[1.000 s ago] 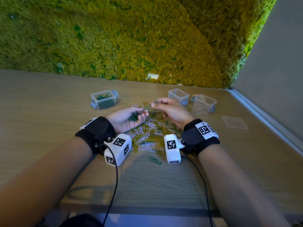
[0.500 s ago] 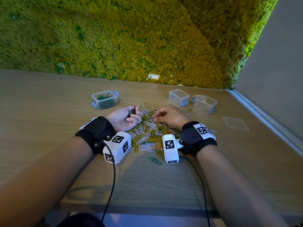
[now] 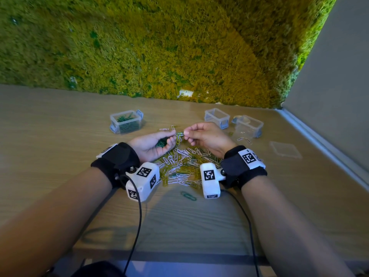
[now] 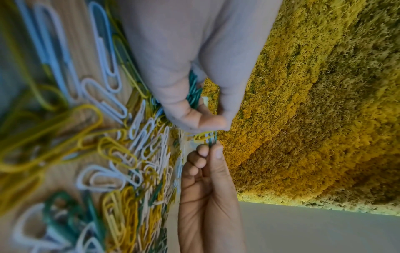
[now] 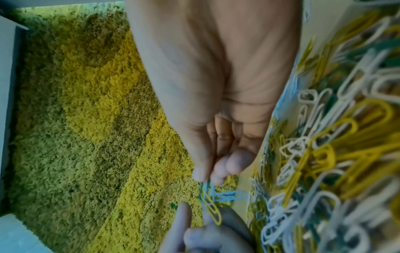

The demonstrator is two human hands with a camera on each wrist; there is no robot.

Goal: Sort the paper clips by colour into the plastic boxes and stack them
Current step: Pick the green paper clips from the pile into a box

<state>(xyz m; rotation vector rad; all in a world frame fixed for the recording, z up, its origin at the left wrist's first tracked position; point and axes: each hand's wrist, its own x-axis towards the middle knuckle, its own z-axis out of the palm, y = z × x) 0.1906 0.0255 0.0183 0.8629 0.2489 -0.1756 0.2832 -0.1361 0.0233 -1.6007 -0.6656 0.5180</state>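
Note:
A pile of white, yellow and green paper clips (image 3: 183, 166) lies on the wooden table between my wrists. Just above its far edge my right hand (image 3: 185, 133) pinches a green clip (image 5: 205, 186), and a yellow clip (image 5: 213, 212) and a pale clip (image 5: 229, 195) hang tangled from it. My left hand (image 3: 173, 136) meets it fingertip to fingertip, with a bunch of green clips (image 3: 162, 142) cupped in its palm (image 4: 193, 90). The clear box with green clips (image 3: 126, 121) stands at the far left. An empty clear box (image 3: 216, 116) stands at the far right.
Another clear box (image 3: 247, 126) sits right of the empty one, with a few loose clips (image 3: 244, 139) in front of it. A flat clear lid (image 3: 285, 149) lies further right near the wall. A lone green clip (image 3: 188, 196) lies nearer me. A moss wall backs the table.
My right hand was down in the pile half a second ago; it has lifted a small tangle of clips up to my left hand's fingertips. The left hand has turned its fingers towards it.

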